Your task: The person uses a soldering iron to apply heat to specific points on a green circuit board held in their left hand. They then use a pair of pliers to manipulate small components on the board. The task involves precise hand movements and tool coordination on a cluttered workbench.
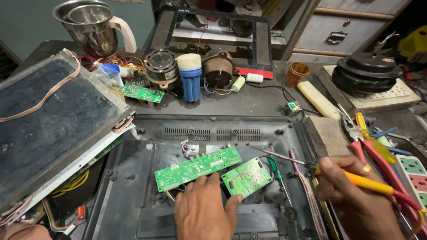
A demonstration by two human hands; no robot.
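Note:
My left hand (204, 211) lies flat on the dark plastic back shell (142, 186), its fingertips touching the lower edges of two green circuit boards. The long board (198, 168) lies tilted to the left; the smaller squarish board (247, 177) sits to its right. My right hand (351, 191) grips a yellow-handled soldering iron (360, 180). Its metal tip (275, 155) points left, just above the upper right corner of the smaller board.
A flat screen panel (53, 115) leans at the left. Behind the shell stand a blue and white cylinder (190, 78), two motors, a steel mixer jar (91, 26) and a black frame. Pliers, screwdrivers and a power strip (413, 171) lie at the right.

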